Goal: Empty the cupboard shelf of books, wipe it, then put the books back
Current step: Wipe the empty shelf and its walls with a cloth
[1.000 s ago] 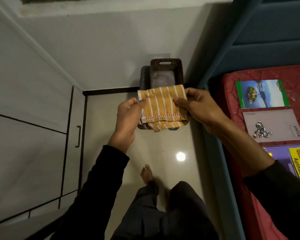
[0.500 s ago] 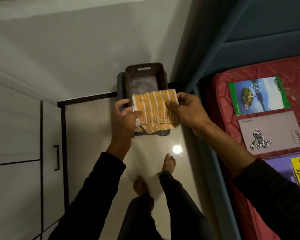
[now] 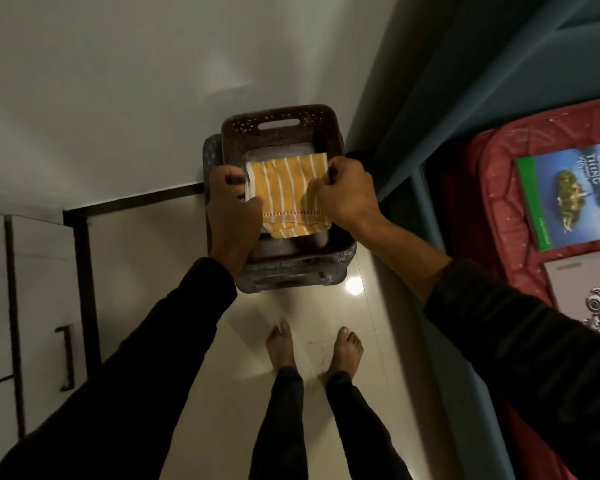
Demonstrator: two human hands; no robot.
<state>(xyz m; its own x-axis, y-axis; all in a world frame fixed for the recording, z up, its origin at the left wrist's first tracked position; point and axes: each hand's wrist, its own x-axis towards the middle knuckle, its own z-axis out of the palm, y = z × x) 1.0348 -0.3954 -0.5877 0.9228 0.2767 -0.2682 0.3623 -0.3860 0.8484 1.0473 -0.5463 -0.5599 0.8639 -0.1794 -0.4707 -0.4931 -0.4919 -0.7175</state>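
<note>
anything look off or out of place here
Only the books: the green-edged book and a grey one lie on the red mattress, not a shelf. Both hands, left hand and right hand, hold the folded striped cloth over stacked baskets.

A single head-worn, wide-angle camera supplies the only view; it looks steeply downward from standing height along the wearer's own sleeves and legs to the bare feet [image 3: 314, 344] on the tiled floor [image 3: 368, 358]. The frame centres on the left hand [image 3: 234, 206] and right hand [image 3: 349, 194], which sit at arm's length over the brown basket [image 3: 281, 124] against the wall, nearer to the lens than the floor. The wide field bends straight edges and takes in the cupboard door [image 3: 39, 306] at the left margin and the red mattress [image 3: 492, 216] at the right margin.
</note>
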